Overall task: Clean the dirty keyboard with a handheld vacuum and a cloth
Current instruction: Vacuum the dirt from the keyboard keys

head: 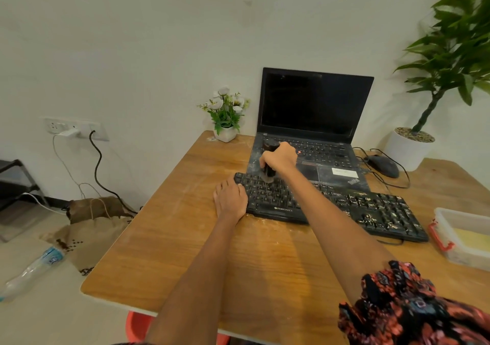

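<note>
**Head view: vacuuming the left end of the keyboard**

The head camera looks down on a wooden worktop point(164, 260) where a black Zebronics keyboard point(331, 206) lies across the middle, just in front of an open ThinkPad laptop point(313, 122). The right hand point(279, 159) is wrapped around a dark handheld vacuum point(270, 159), held upright with its brush nozzle down on the keys at the far left part of the board; that grip is closed firmly round the barrel. The left hand point(230, 199) lies flat with fingers straight on the left end of the keyboard, apparently steadying it, and grasps nothing.

The step in hand appears to be the vacuum pass, and it looks early: the nozzle sits at the left end while the right half has not been reached. The next move likely calls for drawing the nozzle rightward along the rows with the brush kept on the keys and the left hand pressing so the board does not slide. No cloth can be made out, so the wiping step seems not yet begun.

The keyboard looks plainly dirty: pale crumbs and flecks are scattered over the right key block and number pad, thinner towards the left. Similar dust marks the laptop's palm rest and the worktop near the board's front edge.
</note>
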